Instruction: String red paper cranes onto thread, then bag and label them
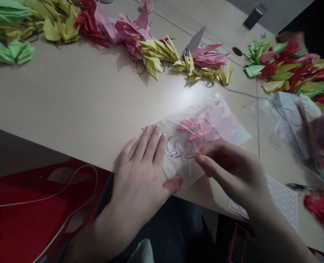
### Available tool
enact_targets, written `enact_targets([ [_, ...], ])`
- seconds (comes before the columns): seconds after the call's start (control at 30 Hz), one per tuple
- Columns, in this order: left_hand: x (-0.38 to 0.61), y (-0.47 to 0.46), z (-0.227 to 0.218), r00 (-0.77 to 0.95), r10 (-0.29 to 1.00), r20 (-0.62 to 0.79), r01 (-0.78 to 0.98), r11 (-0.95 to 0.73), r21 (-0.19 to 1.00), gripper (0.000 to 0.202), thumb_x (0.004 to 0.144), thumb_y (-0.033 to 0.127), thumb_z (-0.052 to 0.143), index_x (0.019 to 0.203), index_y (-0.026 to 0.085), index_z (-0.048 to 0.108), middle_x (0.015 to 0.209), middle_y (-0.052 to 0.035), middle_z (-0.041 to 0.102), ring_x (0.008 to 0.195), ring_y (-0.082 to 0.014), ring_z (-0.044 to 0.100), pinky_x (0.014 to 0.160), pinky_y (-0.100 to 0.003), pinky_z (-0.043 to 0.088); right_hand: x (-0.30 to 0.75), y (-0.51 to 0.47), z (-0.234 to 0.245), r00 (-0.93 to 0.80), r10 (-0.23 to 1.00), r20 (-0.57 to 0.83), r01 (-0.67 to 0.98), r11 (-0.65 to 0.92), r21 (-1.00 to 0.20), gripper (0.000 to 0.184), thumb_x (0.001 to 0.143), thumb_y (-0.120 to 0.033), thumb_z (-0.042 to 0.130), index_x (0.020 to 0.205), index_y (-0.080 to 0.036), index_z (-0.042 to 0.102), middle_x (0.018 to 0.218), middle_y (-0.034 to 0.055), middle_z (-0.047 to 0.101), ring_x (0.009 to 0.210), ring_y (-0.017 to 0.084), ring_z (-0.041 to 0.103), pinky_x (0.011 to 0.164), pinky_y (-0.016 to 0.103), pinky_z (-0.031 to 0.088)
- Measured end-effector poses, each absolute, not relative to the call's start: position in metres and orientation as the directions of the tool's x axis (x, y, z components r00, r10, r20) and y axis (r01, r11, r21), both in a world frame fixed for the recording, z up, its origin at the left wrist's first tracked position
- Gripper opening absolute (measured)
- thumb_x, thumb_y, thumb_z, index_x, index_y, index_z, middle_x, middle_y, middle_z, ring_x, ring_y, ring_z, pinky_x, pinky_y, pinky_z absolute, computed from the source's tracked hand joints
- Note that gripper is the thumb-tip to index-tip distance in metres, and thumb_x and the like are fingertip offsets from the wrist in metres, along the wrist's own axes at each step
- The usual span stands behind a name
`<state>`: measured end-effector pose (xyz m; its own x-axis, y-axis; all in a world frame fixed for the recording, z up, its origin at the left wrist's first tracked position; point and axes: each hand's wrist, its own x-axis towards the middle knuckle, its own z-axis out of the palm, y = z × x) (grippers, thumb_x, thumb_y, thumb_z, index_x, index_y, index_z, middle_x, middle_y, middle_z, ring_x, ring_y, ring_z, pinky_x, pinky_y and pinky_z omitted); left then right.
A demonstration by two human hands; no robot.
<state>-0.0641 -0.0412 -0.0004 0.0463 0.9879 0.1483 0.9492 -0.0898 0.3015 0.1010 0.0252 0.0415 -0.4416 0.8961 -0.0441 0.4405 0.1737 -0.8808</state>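
A translucent plastic bag (233,128) lies on the table, with pink and red folded paper (196,126) inside it. My left hand (144,173) is spread flat over the bag's near left part, fingers stretched out. Just right of those fingers sits a small white label (173,153) with a red border and dark writing. Between thumb and forefinger, my right hand (228,168) pinches a small red-edged sticker (191,155) above the bag, beside the label. A thin dark thread curls near the label.
Strings of folded paper cranes (156,54) in green, yellow, red and pink run along the far side. More cranes (293,69) and plastic bags (296,120) lie at right. A label sheet (282,199) rests near the front edge. A red seat (19,226) with a white cable is lower left.
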Motion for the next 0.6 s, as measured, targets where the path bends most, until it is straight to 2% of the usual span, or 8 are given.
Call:
enact_targets([
  [0.1, -0.064, -0.041, 0.0, 0.039, 0.988, 0.147, 0.944, -0.084, 0.318, 0.068, 0.083, 0.048, 0.049, 0.138, 0.008, 0.04, 0.148, -0.0159, 0.032, 0.137, -0.0314, 0.032, 0.107, -0.048, 0.025, 0.088, 0.036, 0.038, -0.482, 0.798, -0.361, 0.447, -0.13, -0.885, 0.024, 0.082, -0.042, 0.062, 0.073, -0.02, 0.058, 0.046, -0.0079, 0.044, 0.032, 0.005, 0.035, 0.029, 0.017, 0.026],
  [0.2, -0.064, -0.04, 0.001, 0.043, 0.992, 0.118, 0.944, -0.08, 0.321, 0.068, 0.083, 0.046, 0.048, 0.139, 0.008, 0.039, 0.149, -0.0154, 0.03, 0.137, -0.0311, 0.031, 0.108, -0.048, 0.024, 0.082, 0.04, 0.034, -0.418, 0.738, -0.53, 0.512, -0.291, -0.808, 0.027, 0.077, -0.045, 0.065, 0.074, -0.018, 0.059, 0.041, -0.0093, 0.04, 0.028, 0.004, 0.032, 0.027, 0.015, 0.022],
  [0.33, -0.064, -0.04, 0.002, 0.036, 0.994, 0.105, 0.946, -0.068, 0.316, 0.069, 0.083, 0.047, 0.048, 0.139, 0.007, 0.039, 0.149, -0.0155, 0.03, 0.137, -0.0318, 0.031, 0.108, -0.047, 0.024, 0.08, 0.04, 0.036, -0.36, 0.726, -0.586, 0.554, -0.338, -0.761, 0.024, 0.073, -0.04, 0.069, 0.072, -0.017, 0.061, 0.04, -0.0083, 0.042, 0.03, 0.004, 0.034, 0.029, 0.015, 0.022],
  [0.6, -0.066, -0.04, 0.002, 0.051, 0.991, 0.124, 0.947, -0.088, 0.308, 0.069, 0.083, 0.047, 0.047, 0.138, 0.005, 0.04, 0.148, -0.016, 0.032, 0.136, -0.0306, 0.033, 0.108, -0.047, 0.026, 0.079, 0.039, 0.036, -0.309, 0.759, -0.573, 0.541, -0.356, -0.762, 0.023, 0.072, -0.039, 0.07, 0.072, -0.017, 0.064, 0.041, -0.0076, 0.042, 0.031, 0.004, 0.034, 0.03, 0.015, 0.022],
])
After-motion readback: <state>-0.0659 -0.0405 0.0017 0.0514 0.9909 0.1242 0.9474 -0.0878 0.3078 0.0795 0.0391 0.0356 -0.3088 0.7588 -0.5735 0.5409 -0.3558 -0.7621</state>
